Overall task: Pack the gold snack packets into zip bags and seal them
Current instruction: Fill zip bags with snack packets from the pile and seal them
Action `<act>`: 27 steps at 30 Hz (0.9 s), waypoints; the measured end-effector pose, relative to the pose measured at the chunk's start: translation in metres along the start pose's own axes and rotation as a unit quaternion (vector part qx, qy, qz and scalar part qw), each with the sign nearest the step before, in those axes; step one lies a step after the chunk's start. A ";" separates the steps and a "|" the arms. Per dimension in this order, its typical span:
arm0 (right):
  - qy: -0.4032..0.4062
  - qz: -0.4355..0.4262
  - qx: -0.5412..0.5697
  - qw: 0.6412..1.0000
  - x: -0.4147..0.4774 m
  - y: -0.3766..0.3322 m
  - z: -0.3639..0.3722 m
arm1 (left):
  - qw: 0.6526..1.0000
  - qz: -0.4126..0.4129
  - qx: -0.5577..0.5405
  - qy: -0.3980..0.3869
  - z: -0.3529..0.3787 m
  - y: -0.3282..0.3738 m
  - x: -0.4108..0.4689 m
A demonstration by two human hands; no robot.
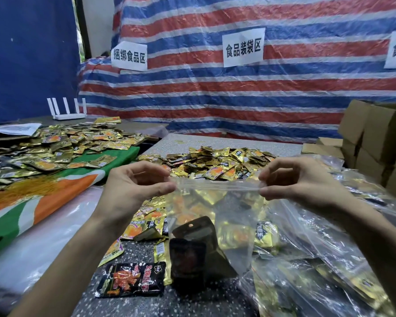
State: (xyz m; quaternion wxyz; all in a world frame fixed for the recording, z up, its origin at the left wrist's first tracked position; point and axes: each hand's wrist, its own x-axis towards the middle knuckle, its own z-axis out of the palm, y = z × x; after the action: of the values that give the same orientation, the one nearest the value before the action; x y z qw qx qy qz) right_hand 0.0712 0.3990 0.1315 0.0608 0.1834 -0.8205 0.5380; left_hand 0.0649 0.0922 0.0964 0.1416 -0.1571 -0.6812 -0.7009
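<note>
Both hands, left hand (137, 186), right hand (300, 181), pinching zip bag (217, 202) top corners, held above table (128, 248).

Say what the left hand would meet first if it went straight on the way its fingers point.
The left hand points along the zip bag's top strip, which it pinches; beyond that, probably the right hand at the far corner.
</note>
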 end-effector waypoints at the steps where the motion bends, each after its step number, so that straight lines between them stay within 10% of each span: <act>1: 0.007 0.004 0.019 1.000 -0.001 0.001 0.001 | 1.000 0.003 -0.002 0.005 0.000 0.000 0.000; 10: -0.010 0.020 -0.100 0.995 -0.004 -0.009 0.009 | 0.997 0.073 -0.005 0.014 0.010 -0.002 -0.007; 17: -0.108 -0.131 -0.306 0.937 0.009 -0.054 0.066 | 0.994 0.109 0.003 0.002 0.025 0.001 -0.015; 27: -0.097 -0.147 -0.288 0.941 0.015 -0.053 0.078 | 0.992 0.107 0.043 -0.060 0.016 -0.003 -0.020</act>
State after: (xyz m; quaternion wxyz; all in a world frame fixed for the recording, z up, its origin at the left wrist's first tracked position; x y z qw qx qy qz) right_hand 0.0848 0.3061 0.1496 0.1095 0.3279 -0.9061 0.2438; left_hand 0.0822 0.1082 0.0862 0.1815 -0.2645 -0.6972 -0.6411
